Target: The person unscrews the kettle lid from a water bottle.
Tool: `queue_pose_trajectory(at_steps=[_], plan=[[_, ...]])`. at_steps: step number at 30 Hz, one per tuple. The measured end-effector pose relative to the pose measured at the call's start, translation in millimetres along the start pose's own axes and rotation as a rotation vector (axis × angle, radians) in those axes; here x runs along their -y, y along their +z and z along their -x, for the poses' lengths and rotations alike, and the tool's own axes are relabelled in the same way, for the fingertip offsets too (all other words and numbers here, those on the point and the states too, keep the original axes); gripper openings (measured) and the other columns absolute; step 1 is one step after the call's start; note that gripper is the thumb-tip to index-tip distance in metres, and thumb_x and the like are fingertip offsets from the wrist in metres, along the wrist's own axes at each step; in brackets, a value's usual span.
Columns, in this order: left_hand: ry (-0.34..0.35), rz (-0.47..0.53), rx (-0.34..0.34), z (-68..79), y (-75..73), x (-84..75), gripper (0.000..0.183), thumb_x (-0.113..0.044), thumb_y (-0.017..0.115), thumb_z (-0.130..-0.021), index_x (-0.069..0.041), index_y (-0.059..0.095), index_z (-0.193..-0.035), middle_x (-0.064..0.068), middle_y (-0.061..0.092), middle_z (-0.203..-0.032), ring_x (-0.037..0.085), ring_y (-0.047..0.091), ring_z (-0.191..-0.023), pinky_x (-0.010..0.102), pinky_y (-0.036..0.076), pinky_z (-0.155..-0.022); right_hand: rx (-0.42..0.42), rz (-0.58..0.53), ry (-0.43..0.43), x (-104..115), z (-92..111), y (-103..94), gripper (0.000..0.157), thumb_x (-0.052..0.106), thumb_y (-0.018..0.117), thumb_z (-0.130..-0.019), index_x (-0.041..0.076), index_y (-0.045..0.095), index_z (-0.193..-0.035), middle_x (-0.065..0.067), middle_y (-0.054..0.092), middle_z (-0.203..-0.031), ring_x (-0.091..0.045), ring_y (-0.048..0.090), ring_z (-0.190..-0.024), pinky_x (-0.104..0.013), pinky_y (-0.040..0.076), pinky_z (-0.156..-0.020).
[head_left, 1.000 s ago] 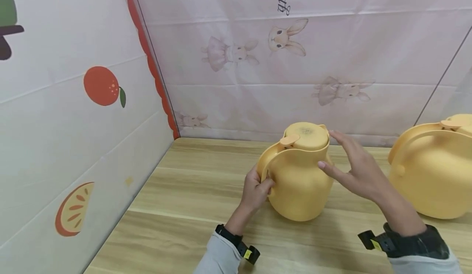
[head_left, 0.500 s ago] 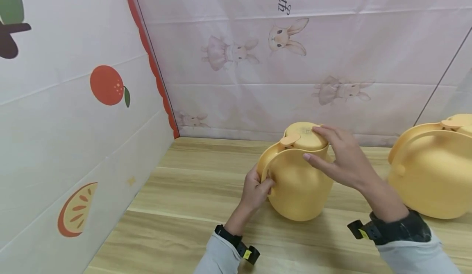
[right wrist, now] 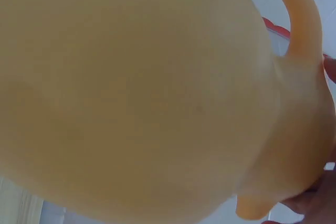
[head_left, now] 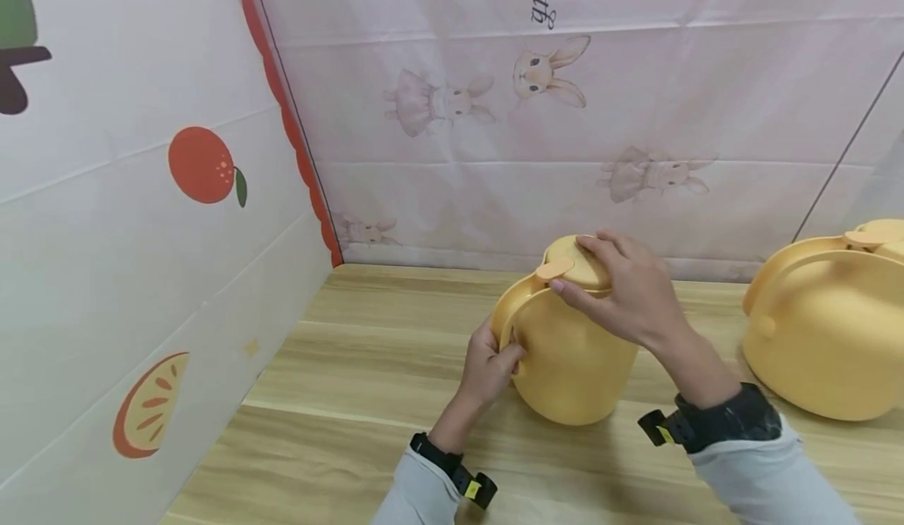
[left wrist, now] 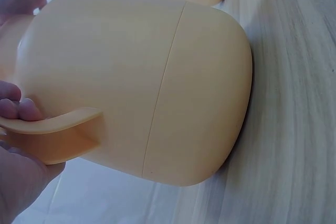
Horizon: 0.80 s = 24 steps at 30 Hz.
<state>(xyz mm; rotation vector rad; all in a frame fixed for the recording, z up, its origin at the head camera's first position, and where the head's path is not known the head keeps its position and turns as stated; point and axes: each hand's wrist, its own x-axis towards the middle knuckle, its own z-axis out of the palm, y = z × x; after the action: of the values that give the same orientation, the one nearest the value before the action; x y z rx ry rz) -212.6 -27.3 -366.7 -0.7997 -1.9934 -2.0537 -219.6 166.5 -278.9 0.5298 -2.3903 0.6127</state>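
Observation:
A yellow thermos jug stands upright on the table, its handle on the left. My left hand grips that handle, with several fingers wrapped over it in the left wrist view. Over the round lid lies my right hand, fingers bent across its top and thumb at the near rim by the lever. They grasp the lid from both sides; part of it is hidden under the fingers. In the right wrist view the jug's body fills most of the picture, with the neck and spout at the right.
A second yellow jug stands to the right, cut off by the picture's edge. Wood-grain table runs to a pink rabbit-print wall behind and a white fruit-print wall on the left.
My right hand has moved left from beside the jug's neck onto the lid, and its spread fingers have closed in around it. The left hand and the jug have stayed in place.

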Motion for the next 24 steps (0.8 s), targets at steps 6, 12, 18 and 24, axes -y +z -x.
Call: queue_pose_trajectory(at_steps=[6, 12, 18, 24], plan=[[0.008, 0.007, 0.012, 0.6, -0.5, 1.1, 0.011, 0.013, 0.043, -0.074, 0.013, 0.044, -0.085, 0.026, 0.042, -0.054, 0.02, 0.043, -0.044, 0.023, 0.038, -0.041, -0.045, 0.1, 0.083, 11, -3, 7.6, 0.067, 0.056, 0.061, -0.073, 0.004, 0.058, -0.116, -0.022, 0.054, -0.12, -0.041, 0.045, -0.107, -0.062, 0.036, -0.082], [0.004, -0.004, 0.029, 0.5, -2.8, 0.6, 0.014, 0.012, 0.043, -0.075, 0.013, 0.046, -0.088, 0.026, 0.043, -0.057, 0.017, 0.043, -0.046, 0.021, 0.038, -0.043, -0.028, 0.188, 0.165, 22, -9, 13.3, 0.083, 0.073, 0.054, -0.068, 0.003, 0.055, -0.113, -0.018, 0.057, -0.11, -0.039, 0.048, -0.098, -0.055, 0.039, -0.067], [0.014, 0.004, 0.031, 0.3, -3.7, 1.5, 0.016, 0.013, 0.044, -0.074, 0.013, 0.047, -0.09, 0.025, 0.043, -0.057, 0.016, 0.043, -0.046, 0.026, 0.038, -0.042, -0.031, 0.209, 0.189, 25, -13, 16.0, 0.075, 0.067, 0.056, -0.068, 0.002, 0.056, -0.105, -0.017, 0.058, -0.098, -0.038, 0.05, -0.09, -0.052, 0.037, -0.063], [0.035, -0.008, 0.042, -1.0, -4.1, 1.3, 0.015, 0.015, 0.044, -0.074, 0.014, 0.047, -0.088, 0.024, 0.043, -0.055, 0.015, 0.043, -0.045, 0.019, 0.038, -0.042, -0.028, 0.232, 0.153, 25, -16, 15.9, 0.067, 0.062, 0.056, -0.069, 0.001, 0.054, -0.096, -0.017, 0.056, -0.092, -0.038, 0.048, -0.085, -0.053, 0.034, -0.064]])
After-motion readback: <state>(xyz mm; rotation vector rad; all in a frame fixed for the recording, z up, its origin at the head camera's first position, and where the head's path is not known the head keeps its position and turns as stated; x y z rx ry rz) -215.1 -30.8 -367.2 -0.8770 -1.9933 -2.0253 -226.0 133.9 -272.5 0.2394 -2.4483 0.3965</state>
